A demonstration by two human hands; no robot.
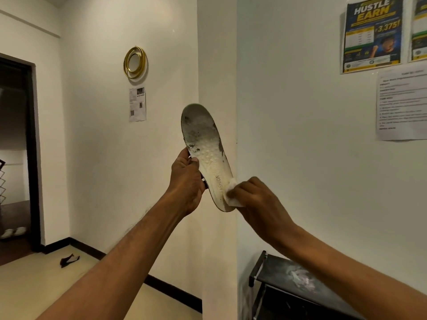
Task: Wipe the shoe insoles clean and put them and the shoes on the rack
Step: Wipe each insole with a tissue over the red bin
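Warm, even indoor light is thrown from above; a soft shadow is cast below the gold ring (126, 63) on the wall (97, 158). The doorway (13, 135) at the left edge is left dark. The insole (203, 139) is rendered sharp, the notice (402, 102) blurred. Lines are bowed near the edges.

Indoor hallway, prob. flat or shared lodging: cream walls (97, 139) w/ dark skirting (172, 290), gold ring mirror (135, 62), poster (372, 35) + printed notices (401, 103) taped up, black shoe rack (285, 277) by wall, slippers (12, 232) past dark doorway (16, 135).
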